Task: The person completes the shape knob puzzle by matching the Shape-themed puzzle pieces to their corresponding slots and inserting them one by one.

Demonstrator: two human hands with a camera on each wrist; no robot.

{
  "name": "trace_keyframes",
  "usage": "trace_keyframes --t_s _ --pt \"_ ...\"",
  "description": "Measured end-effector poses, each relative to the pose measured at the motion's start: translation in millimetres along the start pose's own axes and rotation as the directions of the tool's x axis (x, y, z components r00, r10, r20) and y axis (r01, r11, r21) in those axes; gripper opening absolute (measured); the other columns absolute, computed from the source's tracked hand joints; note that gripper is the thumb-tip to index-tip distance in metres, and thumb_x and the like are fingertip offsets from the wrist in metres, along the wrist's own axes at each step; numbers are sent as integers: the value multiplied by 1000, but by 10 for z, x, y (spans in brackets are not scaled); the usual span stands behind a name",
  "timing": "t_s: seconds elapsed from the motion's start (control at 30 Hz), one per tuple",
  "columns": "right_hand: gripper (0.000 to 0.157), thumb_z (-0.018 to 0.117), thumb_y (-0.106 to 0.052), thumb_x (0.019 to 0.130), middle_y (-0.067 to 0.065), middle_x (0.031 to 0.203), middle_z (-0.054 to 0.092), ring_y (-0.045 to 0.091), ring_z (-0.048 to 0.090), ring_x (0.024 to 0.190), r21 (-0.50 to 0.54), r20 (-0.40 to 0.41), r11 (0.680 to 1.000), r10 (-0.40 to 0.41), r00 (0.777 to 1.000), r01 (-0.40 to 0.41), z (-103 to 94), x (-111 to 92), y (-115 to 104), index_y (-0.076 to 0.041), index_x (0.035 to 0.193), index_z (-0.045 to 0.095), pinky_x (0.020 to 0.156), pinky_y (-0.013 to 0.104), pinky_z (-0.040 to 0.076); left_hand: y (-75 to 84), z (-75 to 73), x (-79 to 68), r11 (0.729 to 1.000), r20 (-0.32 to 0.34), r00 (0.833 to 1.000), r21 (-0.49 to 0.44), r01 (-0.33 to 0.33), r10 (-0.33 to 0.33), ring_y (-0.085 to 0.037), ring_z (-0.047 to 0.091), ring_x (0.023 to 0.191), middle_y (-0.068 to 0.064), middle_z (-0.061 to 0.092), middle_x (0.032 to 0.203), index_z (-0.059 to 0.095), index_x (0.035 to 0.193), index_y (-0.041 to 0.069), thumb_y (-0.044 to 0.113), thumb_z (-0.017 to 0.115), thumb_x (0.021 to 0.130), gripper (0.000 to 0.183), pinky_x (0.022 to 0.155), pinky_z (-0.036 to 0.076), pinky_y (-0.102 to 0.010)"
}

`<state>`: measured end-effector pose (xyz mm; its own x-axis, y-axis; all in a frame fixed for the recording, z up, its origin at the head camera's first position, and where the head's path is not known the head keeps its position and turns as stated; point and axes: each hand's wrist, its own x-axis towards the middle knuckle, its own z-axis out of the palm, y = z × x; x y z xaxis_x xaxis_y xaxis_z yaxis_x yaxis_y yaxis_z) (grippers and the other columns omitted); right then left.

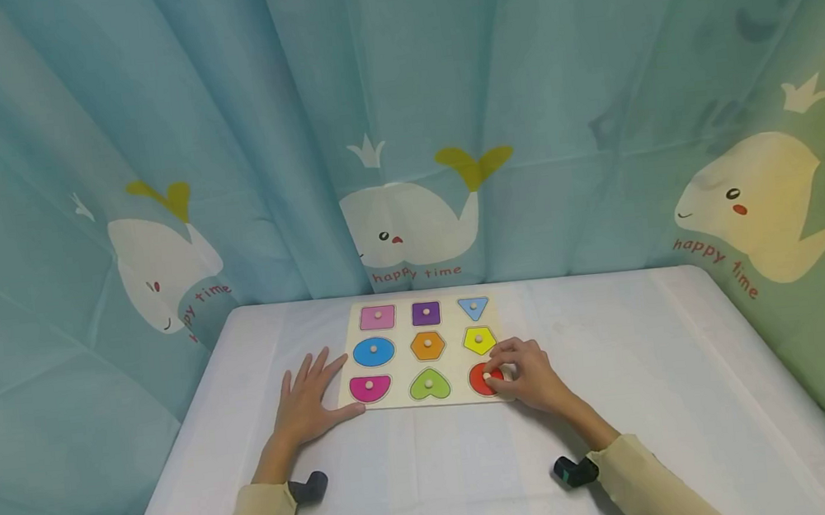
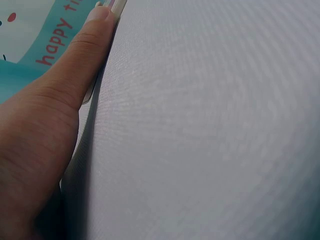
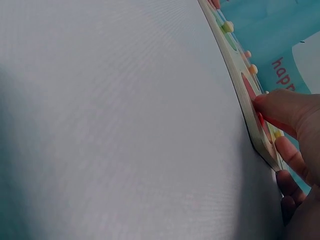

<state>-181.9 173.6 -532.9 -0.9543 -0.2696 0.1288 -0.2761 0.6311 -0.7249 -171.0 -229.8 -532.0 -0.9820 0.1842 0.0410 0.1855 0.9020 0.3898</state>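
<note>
A wooden knob puzzle board (image 1: 401, 366) lies flat on the table with colourful shapes in rows, each with a small round knob. My right hand (image 1: 536, 376) pinches the knob of the red circle piece (image 1: 476, 379) at the board's near right corner. In the right wrist view, the thumb (image 3: 275, 106) and index finger close around that red piece, partly covering it. The left hand (image 1: 306, 404) has its fingers spread at the board's left edge, the thumb touching the near left corner. In the left wrist view this thumb (image 2: 75, 65) lies straight along the board's edge.
A white cloth covers the table (image 1: 434, 479). Behind and beside it hangs a blue-green curtain (image 1: 562, 110) printed with whales. Black wrist-worn devices (image 1: 576, 470) sit at both sleeve cuffs.
</note>
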Motion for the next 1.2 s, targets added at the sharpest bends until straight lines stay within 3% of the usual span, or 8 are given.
trace_keyframes --t_s 1.2 --pt "17 87 -24 83 2 123 66 28 49 118 -12 49 1000 19 999 -18 -38 -7 18 -29 97 78 94 48 41 -22 11 13 1000 11 1000 -7 7 -7 -44 14 155 -15 28 167 45 156 21 66 78 76 98 118 3 -73"
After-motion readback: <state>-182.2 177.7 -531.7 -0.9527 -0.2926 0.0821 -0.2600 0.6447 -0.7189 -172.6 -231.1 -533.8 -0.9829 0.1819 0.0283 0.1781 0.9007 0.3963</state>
